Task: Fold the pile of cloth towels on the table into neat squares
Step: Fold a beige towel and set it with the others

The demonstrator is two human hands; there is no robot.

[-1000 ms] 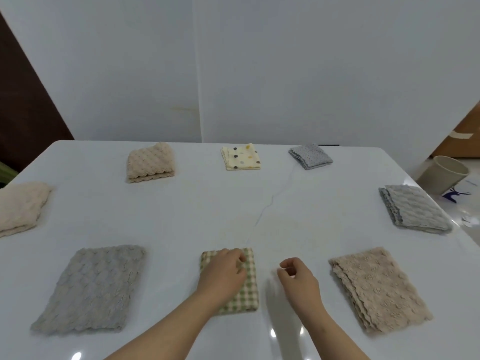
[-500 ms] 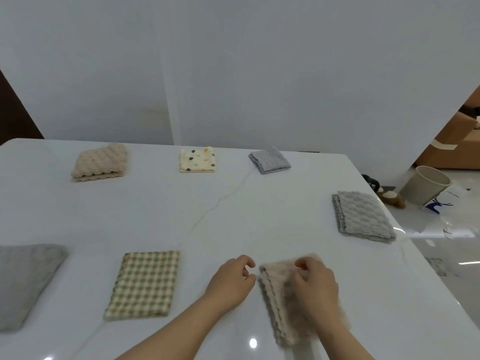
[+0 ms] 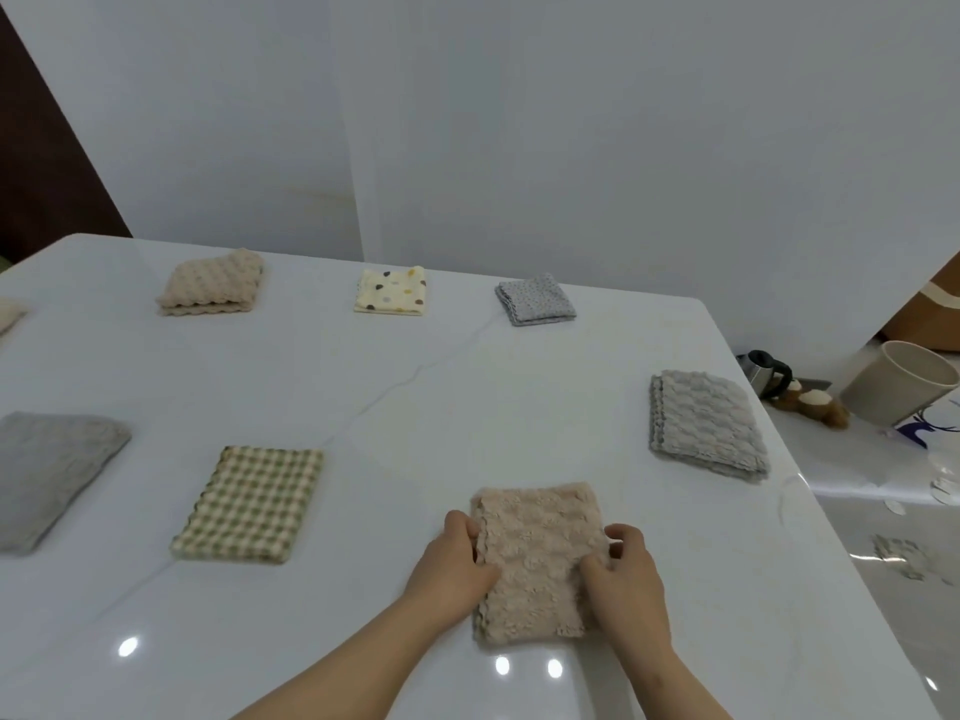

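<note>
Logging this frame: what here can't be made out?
Head view only.
1. Beige towel: side edges hidden where the left hand and right hand grip it.
2. Cream towel and left grey towel: cut off by the left edge.
3. Brown objects beside the cup: too small to identify.

Open lane up the mid table (image 3: 467, 407), checked towel (image 3: 249, 504) blocking L, grey towel (image 3: 706, 426) parked R by the edge, back row of towels (image 3: 392, 292) closing the far end.
</note>
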